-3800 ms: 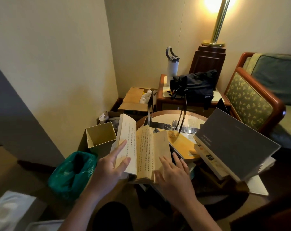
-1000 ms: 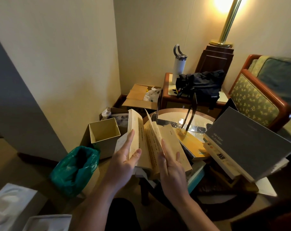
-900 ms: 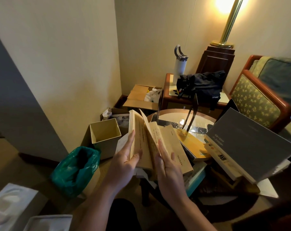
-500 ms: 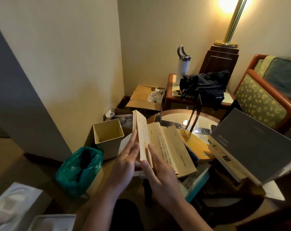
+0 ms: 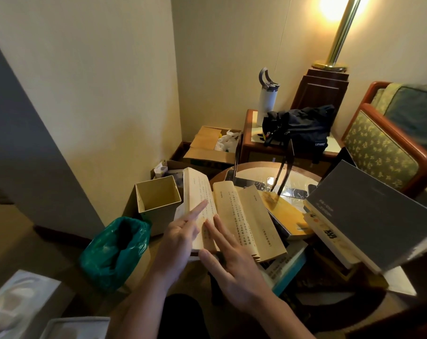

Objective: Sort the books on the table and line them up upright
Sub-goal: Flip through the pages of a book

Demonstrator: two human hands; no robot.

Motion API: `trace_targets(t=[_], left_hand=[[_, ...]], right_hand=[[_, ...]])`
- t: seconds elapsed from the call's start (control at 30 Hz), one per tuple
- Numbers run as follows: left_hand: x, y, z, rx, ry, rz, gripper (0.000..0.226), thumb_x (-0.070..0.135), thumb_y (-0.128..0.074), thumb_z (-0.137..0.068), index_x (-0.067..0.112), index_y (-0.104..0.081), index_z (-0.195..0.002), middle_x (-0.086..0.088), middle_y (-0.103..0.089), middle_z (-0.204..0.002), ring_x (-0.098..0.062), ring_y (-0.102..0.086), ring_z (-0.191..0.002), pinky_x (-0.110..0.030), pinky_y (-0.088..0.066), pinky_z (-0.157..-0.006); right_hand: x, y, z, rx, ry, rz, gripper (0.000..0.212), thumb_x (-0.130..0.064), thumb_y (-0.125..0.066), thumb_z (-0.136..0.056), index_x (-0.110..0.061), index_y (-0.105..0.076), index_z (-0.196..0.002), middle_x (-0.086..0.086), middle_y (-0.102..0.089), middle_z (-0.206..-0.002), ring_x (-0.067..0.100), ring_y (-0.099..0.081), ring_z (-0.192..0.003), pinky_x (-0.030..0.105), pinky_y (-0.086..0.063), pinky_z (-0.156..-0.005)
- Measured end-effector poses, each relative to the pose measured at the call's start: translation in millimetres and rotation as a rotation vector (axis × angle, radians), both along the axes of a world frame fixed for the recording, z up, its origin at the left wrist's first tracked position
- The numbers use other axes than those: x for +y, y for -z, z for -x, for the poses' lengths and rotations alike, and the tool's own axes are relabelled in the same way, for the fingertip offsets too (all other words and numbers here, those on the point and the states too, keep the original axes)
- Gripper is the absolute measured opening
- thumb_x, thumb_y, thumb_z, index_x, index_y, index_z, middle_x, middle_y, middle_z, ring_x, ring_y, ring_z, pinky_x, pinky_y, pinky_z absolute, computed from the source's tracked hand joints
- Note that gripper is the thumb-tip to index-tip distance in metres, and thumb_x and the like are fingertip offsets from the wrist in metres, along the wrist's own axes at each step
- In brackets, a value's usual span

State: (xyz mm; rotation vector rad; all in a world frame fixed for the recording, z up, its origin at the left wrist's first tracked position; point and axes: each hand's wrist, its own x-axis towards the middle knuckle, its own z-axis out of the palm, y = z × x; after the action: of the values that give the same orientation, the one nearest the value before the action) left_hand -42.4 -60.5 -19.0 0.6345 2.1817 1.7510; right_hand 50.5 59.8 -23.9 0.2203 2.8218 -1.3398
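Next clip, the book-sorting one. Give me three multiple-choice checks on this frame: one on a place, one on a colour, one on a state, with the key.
1. Where does the white bottle stand?
A. On the side table beside the black bag
B. On the floor
C. On top of the book pile

2. What colour is the plastic bag at the lower left?
A. Red
B. Green
C. White

3. How is the yellowed book in front of the person?
A. Shut, standing upright
B. Open, printed pages showing
C. Shut, lying flat

Key:
1 A, it stands on the wooden top next to the bag.
2 B, its crumpled film is plainly green.
3 B, the left hand and right hand rest straight fingers on its exposed pages.
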Motion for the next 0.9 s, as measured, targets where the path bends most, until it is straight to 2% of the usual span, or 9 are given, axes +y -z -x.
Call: trace_targets(t=[0.1, 0.23, 0.33, 0.43, 0.57, 0.67, 0.73, 0.8, 0.9], left_hand=[[-0.8, 3.1, 2.8, -0.206, -0.096, -0.110, 0.041, 0.014, -0.059, -0.099, 0.036, -0.060, -0.133, 0.010, -0.048, -0.143, -0.012, -0.048, -0.127, -0.019, -0.058, -0.071], [-2.3, 5.5, 2.9, -0.181, -0.065, -0.094, 0.059, 0.020, -0.073, -0.088, 0.041, -0.053, -0.140, 0.015, -0.047, -0.143, -0.016, -0.051, -0.130, -0.039, -0.062, -0.082], [-1.3, 6.2, 3.5, -0.120, -0.042, -0.036, 0.067, 0.025, -0.072, -0.090, 0.048, -0.042, -0.145, 0.015, -0.044, -0.143, -0.010, -0.061, -0.115, -0.038, -0.063, -0.077], [0.0, 6.5, 3.7, -0.068, -0.053, 0.032, 0.067, 0.028, -0.069, -0.092, 0.050, -0.038, -0.146, 0.013, -0.044, -0.143, -0.015, -0.067, -0.105, -0.035, -0.064, -0.069], [-4.3, 7.9, 6.0, -0.058, -0.067, 0.055, 0.065, 0.023, -0.068, -0.093, 0.047, -0.040, -0.147, 0.010, -0.038, -0.151, -0.012, -0.061, -0.111, -0.034, -0.063, -0.070], [-9.8, 11.1, 9.7, -0.084, -0.066, 0.057, 0.065, 0.021, -0.068, -0.093, 0.050, -0.041, -0.146, 0.009, -0.038, -0.154, -0.020, -0.059, -0.120, -0.036, -0.064, -0.070], [-12.5, 12.4, 11.5, -0.099, -0.056, 0.042, 0.067, 0.020, -0.068, -0.093, 0.052, -0.039, -0.146, 0.008, -0.040, -0.153, -0.023, -0.058, -0.123, -0.038, -0.064, -0.073], [-13.9, 11.6, 13.0, -0.090, -0.035, 0.022, 0.073, 0.018, -0.068, -0.093, 0.052, -0.033, -0.148, 0.008, -0.043, -0.149, -0.022, -0.061, -0.120, -0.039, -0.064, -0.074], [-14.0, 11.1, 14.0, -0.051, -0.013, 0.015, 0.084, 0.016, -0.066, -0.094, 0.054, -0.019, -0.152, 0.013, -0.041, -0.152, -0.014, -0.054, -0.127, -0.041, -0.061, -0.087]], right_hand=[[1.1, 4.4, -0.1, -0.024, -0.010, -0.038, 0.076, -0.085, -0.024, -0.085, -0.062, 0.012, -0.148, -0.036, 0.013, -0.157, -0.003, 0.009, -0.147, 0.040, -0.006, -0.121], [13.8, 14.3, -2.0, -0.050, 0.072, -0.062, 0.077, -0.090, -0.021, -0.082, -0.065, 0.019, -0.143, -0.021, 0.012, -0.163, 0.007, 0.011, -0.150, 0.047, -0.006, -0.124], [26.2, 17.7, -6.8, -0.048, 0.129, -0.129, 0.068, -0.077, -0.022, -0.091, -0.058, 0.009, -0.149, -0.027, 0.011, -0.155, 0.001, 0.013, -0.145, 0.041, -0.007, -0.123], [40.8, 22.6, -10.3, -0.056, 0.146, -0.270, 0.069, -0.068, -0.028, -0.096, -0.046, -0.001, -0.155, -0.028, 0.008, -0.153, 0.001, 0.011, -0.145, 0.039, -0.009, -0.123], [57.5, 33.5, -13.5, -0.096, 0.121, -0.401, 0.081, -0.068, -0.043, -0.093, -0.040, -0.002, -0.157, -0.026, 0.008, -0.158, 0.007, 0.009, -0.150, 0.031, -0.001, -0.113], [57.3, 32.8, -15.2, -0.116, 0.116, -0.447, 0.086, -0.072, -0.045, -0.090, -0.041, 0.001, -0.156, -0.025, 0.011, -0.156, 0.008, 0.013, -0.147, 0.032, 0.002, -0.112], [51.4, 28.9, -13.8, -0.070, 0.154, -0.484, 0.078, -0.071, -0.039, -0.093, -0.039, -0.003, -0.156, -0.023, 0.009, -0.155, 0.006, 0.018, -0.145, 0.035, 0.006, -0.115], [43.8, 25.3, -9.6, 0.061, 0.170, -0.495, 0.069, -0.070, -0.026, -0.097, -0.036, -0.014, -0.156, -0.020, 0.000, -0.158, 0.004, 0.016, -0.147, 0.037, 0.008, -0.121], [27.3, 15.4, 3.4, 0.136, 0.017, -0.377, 0.073, -0.074, -0.003, -0.095, -0.036, -0.015, -0.156, -0.018, -0.007, -0.162, -0.003, 0.011, -0.149, 0.033, 0.010, -0.124]])
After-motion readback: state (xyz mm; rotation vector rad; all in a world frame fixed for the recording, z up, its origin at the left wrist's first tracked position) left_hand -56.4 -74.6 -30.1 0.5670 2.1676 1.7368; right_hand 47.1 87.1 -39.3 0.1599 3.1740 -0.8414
